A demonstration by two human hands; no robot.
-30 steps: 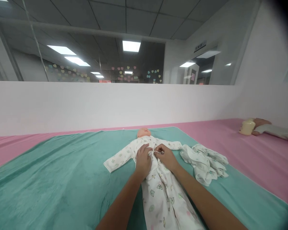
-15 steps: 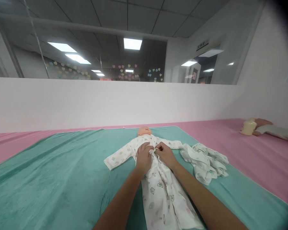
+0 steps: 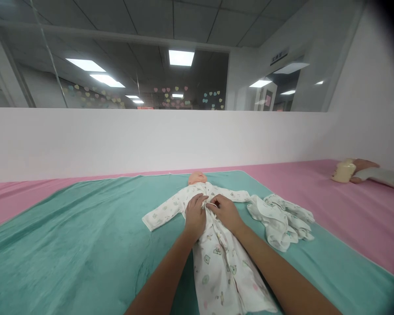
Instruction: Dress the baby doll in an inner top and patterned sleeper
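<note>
A baby doll point(image 3: 197, 177) lies on its back on a green blanket point(image 3: 85, 236), its head pointing away from me. It wears a long white printed baby gown point(image 3: 216, 258) with both sleeves spread outward. On the gown's chest, my left hand point(image 3: 195, 214) rests with its fingertips closed on the cloth at the front opening. Just to its right, my right hand point(image 3: 226, 212) pinches the gown's edge between thumb and fingers. Both sets of fingertips nearly meet; whatever small fastening lies between them is too small to make out.
Crumpled white baby clothes point(image 3: 280, 222) lie to the right of the doll. Pink cloth point(image 3: 315, 192) covers the surface beyond the blanket. At the far right lies another doll point(image 3: 367, 170) near a cream-coloured bottle point(image 3: 343, 170). A white wall point(image 3: 151, 140) with a window stands behind.
My right fingers have shifted slightly left, drawing the gown's edge toward my left hand. The doll and the other clothes stay in place; the view tilts a little.
</note>
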